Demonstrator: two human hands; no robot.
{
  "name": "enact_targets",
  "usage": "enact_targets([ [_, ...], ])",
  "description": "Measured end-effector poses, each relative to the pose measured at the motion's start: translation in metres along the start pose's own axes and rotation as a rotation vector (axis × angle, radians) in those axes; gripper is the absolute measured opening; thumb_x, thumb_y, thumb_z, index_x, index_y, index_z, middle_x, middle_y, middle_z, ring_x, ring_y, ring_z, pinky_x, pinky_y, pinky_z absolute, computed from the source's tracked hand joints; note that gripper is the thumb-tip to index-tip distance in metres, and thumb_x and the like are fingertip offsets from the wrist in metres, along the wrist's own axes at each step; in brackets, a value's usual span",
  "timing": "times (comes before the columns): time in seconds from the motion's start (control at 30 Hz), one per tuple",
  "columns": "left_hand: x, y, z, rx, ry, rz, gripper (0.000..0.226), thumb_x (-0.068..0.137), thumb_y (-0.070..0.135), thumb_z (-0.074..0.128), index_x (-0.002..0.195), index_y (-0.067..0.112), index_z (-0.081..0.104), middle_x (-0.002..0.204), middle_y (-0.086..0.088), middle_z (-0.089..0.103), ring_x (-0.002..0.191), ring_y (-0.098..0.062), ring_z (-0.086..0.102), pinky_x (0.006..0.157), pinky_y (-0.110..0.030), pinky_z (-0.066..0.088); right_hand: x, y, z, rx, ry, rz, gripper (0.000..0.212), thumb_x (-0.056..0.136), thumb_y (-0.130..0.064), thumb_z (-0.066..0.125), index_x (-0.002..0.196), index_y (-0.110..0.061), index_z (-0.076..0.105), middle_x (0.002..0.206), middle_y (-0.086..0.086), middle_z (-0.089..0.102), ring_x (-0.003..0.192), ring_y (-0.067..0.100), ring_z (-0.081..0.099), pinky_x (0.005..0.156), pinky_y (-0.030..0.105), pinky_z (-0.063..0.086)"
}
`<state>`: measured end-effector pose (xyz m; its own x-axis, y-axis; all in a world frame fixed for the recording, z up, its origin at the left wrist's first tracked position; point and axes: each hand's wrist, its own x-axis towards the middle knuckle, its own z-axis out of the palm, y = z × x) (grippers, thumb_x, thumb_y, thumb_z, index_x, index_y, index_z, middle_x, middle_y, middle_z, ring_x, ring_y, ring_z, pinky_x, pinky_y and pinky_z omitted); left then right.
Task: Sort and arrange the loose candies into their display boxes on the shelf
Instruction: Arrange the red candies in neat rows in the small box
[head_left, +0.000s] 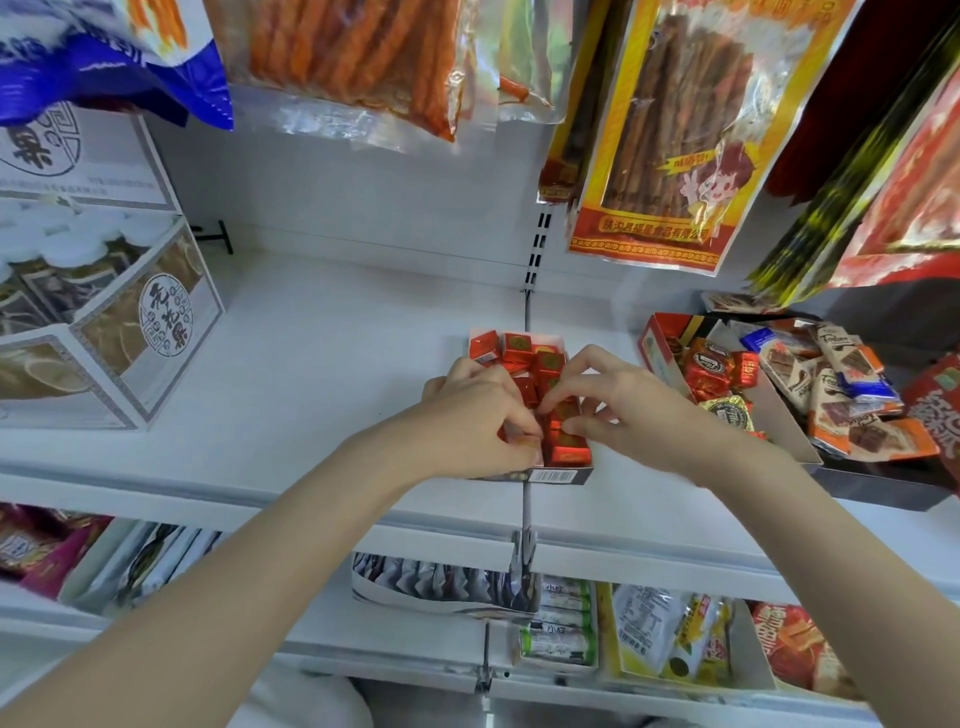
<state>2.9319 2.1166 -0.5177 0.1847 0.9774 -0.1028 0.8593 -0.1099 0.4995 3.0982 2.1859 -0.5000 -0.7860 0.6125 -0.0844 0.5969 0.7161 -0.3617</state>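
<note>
A small open display box (558, 475) stands at the front of the white shelf (322, 364), filled with red square candies (519, 347). My left hand (478, 421) hovers over the box's near left part, its fingertips pinching a red candy there. My right hand (623, 405) reaches in from the right, fingers curled, thumb and forefinger pinching a red candy near the box's middle. Both hands hide much of the box's contents. A second open box (655, 348) to the right holds mixed loose candies in red, gold and orange wrappers.
Large grey cartons (130, 338) stand at the shelf's left. Snack bags (685, 130) hang from above at the back and right. A lower shelf (597, 623) holds more packets. Bare white shelf surface lies between the cartons and the small box.
</note>
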Motion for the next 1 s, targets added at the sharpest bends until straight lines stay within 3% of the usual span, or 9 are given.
enact_targets([
  [0.2,0.0008,-0.0026,-0.0046,0.009,0.005,0.022,0.022,0.084,0.037,0.060,0.101,0.026,0.069,0.106,0.015,0.046,0.113,-0.011,0.026,0.093,-0.028,0.024,-0.0043,0.0037,-0.0082,0.077,-0.053,-0.015,0.025,0.085,-0.009,0.060,0.104,-0.026,0.058,0.101,-0.020,0.045,0.088,0.009,0.056,0.082,0.017,0.048],
  [0.37,-0.0021,-0.0035,-0.0089,0.003,-0.028,0.034,0.028,0.084,0.035,0.061,0.105,0.019,0.068,0.115,0.009,0.052,0.115,-0.012,0.028,0.099,-0.033,0.030,-0.0057,0.0084,-0.0058,0.174,-0.003,0.012,0.032,0.082,-0.009,0.065,0.094,-0.037,0.054,0.105,-0.013,0.051,0.085,0.008,0.059,0.080,0.017,0.051],
  [0.47,-0.0027,-0.0049,-0.0076,-0.010,-0.022,0.058,0.030,0.085,0.034,0.060,0.107,0.014,0.067,0.117,0.004,0.054,0.105,-0.005,0.024,0.091,-0.024,0.024,-0.0056,0.0081,-0.0051,0.226,0.024,0.057,0.043,0.081,-0.011,0.067,0.089,-0.046,0.043,0.100,-0.020,0.052,0.083,0.005,0.060,0.073,0.014,0.051],
  [0.57,-0.0026,-0.0029,-0.0076,-0.013,-0.026,0.090,0.029,0.086,0.031,0.059,0.108,0.013,0.067,0.110,0.007,0.056,0.084,0.005,0.017,0.070,-0.018,0.013,-0.0043,0.0088,-0.0033,0.188,0.052,0.061,0.035,0.080,-0.015,0.068,0.091,-0.040,0.046,0.098,-0.021,0.053,0.083,0.004,0.059,0.072,0.015,0.050],
  [0.63,-0.0026,-0.0023,-0.0075,-0.043,-0.035,0.079,0.028,0.086,0.032,0.059,0.110,0.021,0.067,0.104,0.015,0.049,0.088,0.005,0.014,0.076,-0.018,0.012,-0.0028,0.0092,-0.0025,0.165,0.082,0.044,0.030,0.079,-0.017,0.068,0.094,-0.035,0.050,0.097,-0.019,0.054,0.083,0.004,0.059,0.074,0.016,0.050],
  [0.73,-0.0026,-0.0015,-0.0059,-0.069,-0.057,0.090,0.027,0.086,0.033,0.059,0.110,0.025,0.067,0.107,0.014,0.053,0.093,0.004,0.015,0.082,-0.019,0.014,-0.0005,0.0090,-0.0025,0.108,0.096,0.002,0.024,0.078,-0.018,0.070,0.097,-0.028,0.059,0.093,-0.016,0.054,0.082,0.005,0.057,0.077,0.016,0.050],
  [0.9,-0.0027,-0.0004,-0.0067,-0.037,-0.053,0.132,0.026,0.087,0.030,0.057,0.110,0.024,0.067,0.103,0.017,0.052,0.083,0.010,0.015,0.069,-0.017,0.013,0.0016,0.0053,-0.0027,-0.004,0.089,-0.088,0.014,0.078,-0.011,0.069,0.092,-0.013,0.069,0.090,-0.007,0.056,0.081,0.009,0.057,0.079,0.022,0.050],
  [1.0,-0.0018,-0.0002,-0.0073,-0.033,-0.053,0.139,0.025,0.088,0.029,0.056,0.110,0.023,0.067,0.106,0.016,0.052,0.083,0.010,0.015,0.073,-0.014,0.012,0.0029,0.0024,-0.0035,-0.052,0.071,-0.095,0.010,0.080,-0.009,0.068,0.090,-0.011,0.069,0.091,-0.006,0.055,0.084,0.012,0.057,0.081,0.025,0.051],
])
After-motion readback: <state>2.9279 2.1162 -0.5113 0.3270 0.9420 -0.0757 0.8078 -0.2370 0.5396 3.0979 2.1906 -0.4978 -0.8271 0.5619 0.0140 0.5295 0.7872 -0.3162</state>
